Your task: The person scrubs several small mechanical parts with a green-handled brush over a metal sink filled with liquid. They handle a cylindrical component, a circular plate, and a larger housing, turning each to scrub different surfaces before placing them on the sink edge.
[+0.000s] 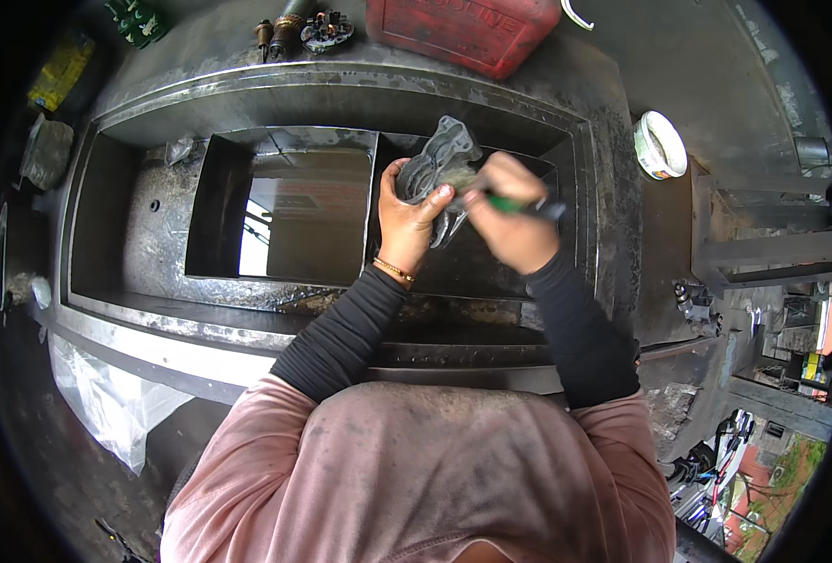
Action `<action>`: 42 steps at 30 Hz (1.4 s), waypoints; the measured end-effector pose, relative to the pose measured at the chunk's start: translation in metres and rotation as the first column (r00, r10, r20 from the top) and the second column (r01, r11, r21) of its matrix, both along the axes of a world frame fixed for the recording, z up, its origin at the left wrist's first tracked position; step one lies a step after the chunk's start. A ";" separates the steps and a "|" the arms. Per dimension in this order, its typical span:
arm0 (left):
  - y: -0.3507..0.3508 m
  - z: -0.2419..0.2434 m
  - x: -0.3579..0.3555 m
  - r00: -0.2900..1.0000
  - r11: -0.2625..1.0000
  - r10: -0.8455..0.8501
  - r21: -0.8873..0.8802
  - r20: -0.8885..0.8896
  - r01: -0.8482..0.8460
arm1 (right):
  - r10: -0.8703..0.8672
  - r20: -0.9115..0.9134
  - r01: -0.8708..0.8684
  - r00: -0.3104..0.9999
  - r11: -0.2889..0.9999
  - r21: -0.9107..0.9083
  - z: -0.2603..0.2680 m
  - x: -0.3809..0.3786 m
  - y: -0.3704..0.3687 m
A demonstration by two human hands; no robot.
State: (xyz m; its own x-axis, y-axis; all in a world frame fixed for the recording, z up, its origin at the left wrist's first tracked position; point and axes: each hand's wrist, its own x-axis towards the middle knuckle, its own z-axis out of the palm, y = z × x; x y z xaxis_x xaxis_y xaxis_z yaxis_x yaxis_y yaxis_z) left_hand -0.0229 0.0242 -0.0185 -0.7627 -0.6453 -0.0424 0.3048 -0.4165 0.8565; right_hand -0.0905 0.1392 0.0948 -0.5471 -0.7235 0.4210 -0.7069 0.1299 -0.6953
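My left hand [409,222] grips a grey cast-metal housing [450,139], holding it tilted above the right part of a steel wash basin [247,74]. In my right hand [514,225] is a brush with a green handle [506,204], blurred by motion. Its pale bristles [460,177] touch the inside of the housing, close to my left thumb. Both hands are over a dark compartment beside a square opening that holds brownish liquid [317,225]. My right fingers hide much of the brush handle.
A red gasoline can [462,32] stands behind the basin, beside a starter-like metal part [288,29] and a small round assembly [327,32]. A white tub [660,146] sits to the right. Clear plastic sheeting [110,401] hangs at the front left. Green bottles [136,22] stand at the far left.
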 end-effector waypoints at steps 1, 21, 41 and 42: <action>0.000 0.002 -0.001 1.000 1.000 -0.005 -0.002 0.005 0.006 | -0.074 -0.072 0.073 0.995 0.997 -0.013 -0.001 -0.013 0.005; 0.008 0.001 -0.001 0.989 0.960 -0.145 0.239 -0.028 0.148 | -0.411 0.542 0.345 0.733 0.911 0.225 -0.118 -0.034 0.062; 0.004 -0.007 -0.004 0.961 0.867 -0.269 0.418 -0.064 0.271 | -0.004 -0.273 -0.023 0.962 0.995 -0.095 0.020 -0.002 0.010; 0.005 0.001 -0.002 0.974 0.900 -0.225 0.376 -0.031 0.220 | 0.045 -0.242 -0.036 0.969 0.999 0.041 0.018 0.006 0.002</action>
